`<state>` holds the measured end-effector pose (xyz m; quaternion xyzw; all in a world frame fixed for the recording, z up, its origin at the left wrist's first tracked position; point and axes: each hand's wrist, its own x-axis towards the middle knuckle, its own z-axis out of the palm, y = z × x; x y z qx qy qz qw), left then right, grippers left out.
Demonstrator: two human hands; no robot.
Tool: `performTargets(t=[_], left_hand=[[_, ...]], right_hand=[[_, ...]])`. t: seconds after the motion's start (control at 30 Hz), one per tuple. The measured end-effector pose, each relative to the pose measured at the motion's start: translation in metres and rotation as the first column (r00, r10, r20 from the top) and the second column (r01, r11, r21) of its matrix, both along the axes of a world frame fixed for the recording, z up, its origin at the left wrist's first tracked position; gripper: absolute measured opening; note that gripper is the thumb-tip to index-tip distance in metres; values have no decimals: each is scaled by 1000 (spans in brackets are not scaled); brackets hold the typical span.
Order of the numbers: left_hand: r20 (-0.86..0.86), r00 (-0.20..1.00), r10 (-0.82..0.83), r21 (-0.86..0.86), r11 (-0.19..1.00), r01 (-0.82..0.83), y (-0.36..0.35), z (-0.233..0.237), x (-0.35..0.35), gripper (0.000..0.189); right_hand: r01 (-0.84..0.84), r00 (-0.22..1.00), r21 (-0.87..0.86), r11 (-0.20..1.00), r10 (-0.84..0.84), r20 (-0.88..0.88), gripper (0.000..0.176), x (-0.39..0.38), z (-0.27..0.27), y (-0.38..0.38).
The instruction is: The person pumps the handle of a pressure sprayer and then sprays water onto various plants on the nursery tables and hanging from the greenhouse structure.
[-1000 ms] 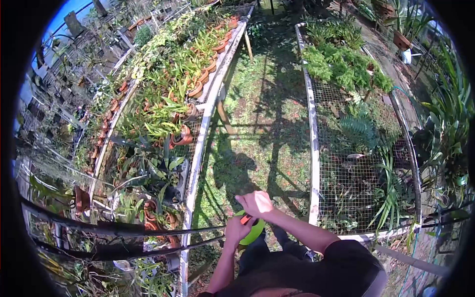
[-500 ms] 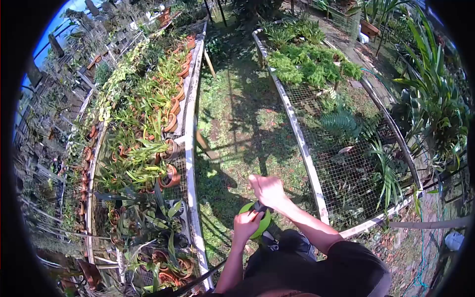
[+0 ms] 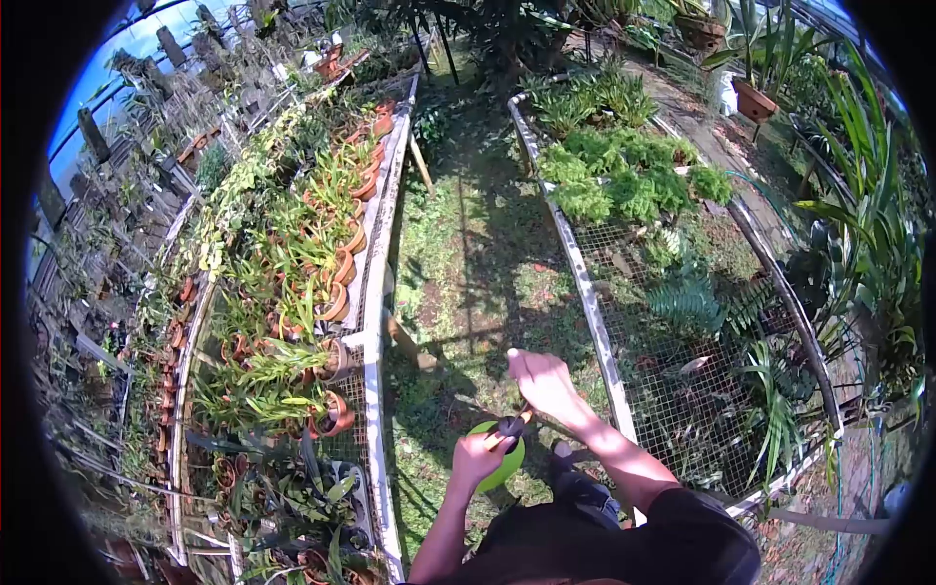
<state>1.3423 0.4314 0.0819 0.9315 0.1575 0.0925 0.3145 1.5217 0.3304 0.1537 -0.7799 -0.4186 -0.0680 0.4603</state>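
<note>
As my left fingers point(image 3: 487, 448) grip the dark tool point(image 3: 511, 426), I should steady it by the green object point(image 3: 504, 474); whether my right fingers point(image 3: 525, 366) hold anything I cannot tell.

Matt clay pots point(image 3: 340, 419), metal mesh point(image 3: 673, 409), green object point(image 3: 504, 472) in seemingly smooth plastic

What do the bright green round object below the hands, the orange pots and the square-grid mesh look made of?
Bright green round object: probably smooth plastic, from its even, vivid colour.
Orange round pots: likely unglazed terracotta, given the earthy colour and dull look, possibly plastic.
Pale square-grid mesh: apparently thin metal wire, from its fine, regular strands; any coating can't be told.
</note>
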Motion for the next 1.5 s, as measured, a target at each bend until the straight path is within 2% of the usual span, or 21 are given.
performTargets(t=[0.03,0.07,0.1,0.13,0.2,0.27,0.33,0.4,0.47,0.53,0.6,0.63,0.77,0.87,0.93,1.03,1.13,1.27,1.4,1.43,1.5], left_hand=[[80,997,-21,167,986,7,-5,13,18,22],[-1,994,107,-1,994,-107,-9,26,33,20],[80,997,7,64,998,-12,-5,21,41,20],[159,982,-97,138,988,76,2,13,52,20],[105,994,-13,85,996,4,11,-6,67,18],[92,996,16,98,995,-25,11,-9,84,18],[130,991,-11,192,981,-15,15,4,109,19],[231,965,-126,156,984,91,30,1,125,17],[224,970,-95,82,994,78,32,8,136,14],[28,999,46,-8,999,-46,43,9,150,17],[-61,998,30,0,1000,-30,61,6,165,20],[-37,998,-51,41,998,53,71,1,185,22],[-98,987,-131,67,988,137,106,-11,219,26],[-130,989,-65,-18,998,63,140,-4,243,26],[-42,989,-139,65,988,142,162,-20,266,26],[-99,994,-51,63,996,57,188,-1,273,24],[1,993,-114,83,990,113,217,-2,294,22],[16,981,-194,174,966,189,241,-8,320,24],[-83,986,-146,149,976,157,262,-6,344,26],[-112,982,-150,151,974,166,267,-1,350,27],[-54,986,-155,144,976,161,262,-3,369,31]], right_hand=[[-18,996,-101,995,10,-83,51,-2,-9,8],[-46,986,-207,977,12,-164,52,-11,-22,13],[-87,986,-414,906,20,-163,51,-10,-52,19],[-240,939,-383,892,112,-326,49,5,-55,14],[-262,958,-217,940,225,-178,46,36,-60,13],[-172,950,-52,984,152,-271,38,71,12,17],[144,975,-15,989,-139,176,40,66,-27,40],[-65,998,-235,970,66,-1,49,67,-71,42],[-296,918,-443,846,124,-377,53,103,-38,41],[-211,923,-296,931,90,-375,53,137,8,48],[117,942,-239,964,-184,-282,52,154,19,66],[102,993,-355,929,-113,-12,47,142,-27,80],[-206,935,-379,902,68,-347,37,195,-47,92],[79,966,-283,956,-144,-214,30,223,8,130],[-48,990,-505,862,-24,-137,24,205,-64,162],[-113,951,-428,897,-27,-307,23,241,-45,174],[172,963,-261,950,-218,-161,19,274,15,203],[16,980,-436,900,-101,-173,24,270,-63,227],[139,972,-256,957,-182,-151,29,329,-3,233],[147,945,-333,931,-232,-231,30,319,1,246],[76,973,-416,906,-159,-168,31,306,-71,258]])
